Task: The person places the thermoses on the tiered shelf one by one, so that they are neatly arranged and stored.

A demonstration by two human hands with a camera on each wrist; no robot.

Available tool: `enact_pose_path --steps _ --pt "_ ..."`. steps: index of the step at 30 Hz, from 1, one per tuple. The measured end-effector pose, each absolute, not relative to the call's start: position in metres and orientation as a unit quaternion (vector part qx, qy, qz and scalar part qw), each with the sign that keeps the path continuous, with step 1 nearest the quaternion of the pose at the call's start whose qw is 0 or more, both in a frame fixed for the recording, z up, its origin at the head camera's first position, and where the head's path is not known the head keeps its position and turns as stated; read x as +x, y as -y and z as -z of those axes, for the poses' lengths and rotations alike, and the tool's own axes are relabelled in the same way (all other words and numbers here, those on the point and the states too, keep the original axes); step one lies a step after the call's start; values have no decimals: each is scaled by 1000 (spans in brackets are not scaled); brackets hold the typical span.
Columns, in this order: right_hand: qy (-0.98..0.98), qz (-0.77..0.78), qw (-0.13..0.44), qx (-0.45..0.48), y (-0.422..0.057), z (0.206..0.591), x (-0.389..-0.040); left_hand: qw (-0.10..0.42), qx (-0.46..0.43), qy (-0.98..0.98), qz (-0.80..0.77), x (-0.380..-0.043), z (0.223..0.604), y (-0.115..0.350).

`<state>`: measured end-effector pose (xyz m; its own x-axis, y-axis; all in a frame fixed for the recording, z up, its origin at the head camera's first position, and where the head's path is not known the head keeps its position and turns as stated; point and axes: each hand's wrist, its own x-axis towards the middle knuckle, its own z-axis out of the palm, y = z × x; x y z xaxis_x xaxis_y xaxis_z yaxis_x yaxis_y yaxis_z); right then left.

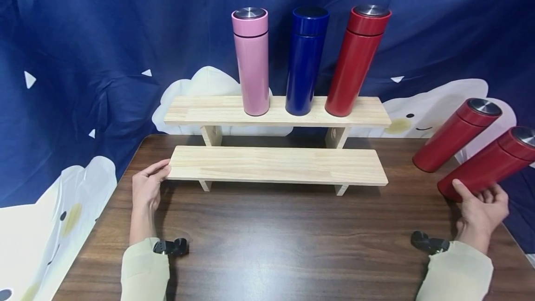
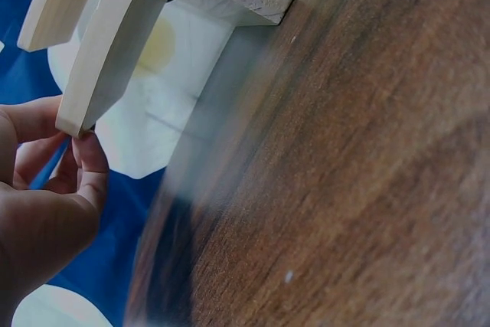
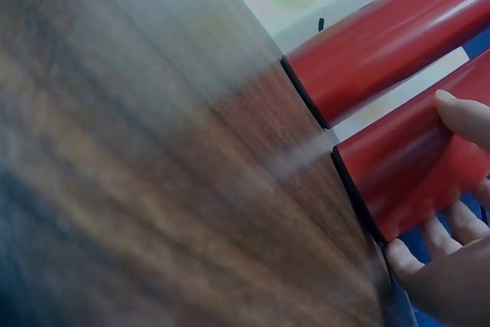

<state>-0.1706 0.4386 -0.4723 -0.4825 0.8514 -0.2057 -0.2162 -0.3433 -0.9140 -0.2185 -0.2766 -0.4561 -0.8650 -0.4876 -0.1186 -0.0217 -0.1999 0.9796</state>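
Observation:
A two-step wooden shelf stands on the table, with a lower board (image 1: 276, 166) and a raised upper board (image 1: 205, 109). My left hand (image 1: 145, 188) pinches the left end of the lower board between thumb and fingers, as the left wrist view also shows. At the right, my right hand (image 1: 482, 210) grips the nearer red thermos (image 3: 406, 158) low down, thumb on its front and fingers curled at its lower side. Just behind it is another red thermos (image 1: 455, 136), untouched. On the upper board stand a pink thermos (image 1: 252, 68), a blue thermos (image 1: 306, 64) and a red thermos (image 1: 357, 64).
The dark brown wooden table (image 1: 267, 240) extends in front of the shelf. Behind and around it hangs a blue cloth (image 1: 104, 50) with white cloud shapes and small triangles. The two red thermoses at the right stand close together near the table's edge.

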Motion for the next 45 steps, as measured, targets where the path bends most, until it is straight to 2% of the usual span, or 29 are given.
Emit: enact_pose_path --steps 21,37,45 --pt "488 -709 363 -357 -434 470 -162 160 194 625 739 -219 456 275" --pt "497 -703 437 -262 -418 454 -170 156 206 616 744 -218 457 276" --pt "517 -698 452 -201 -400 434 -174 160 201 619 742 -218 457 277"
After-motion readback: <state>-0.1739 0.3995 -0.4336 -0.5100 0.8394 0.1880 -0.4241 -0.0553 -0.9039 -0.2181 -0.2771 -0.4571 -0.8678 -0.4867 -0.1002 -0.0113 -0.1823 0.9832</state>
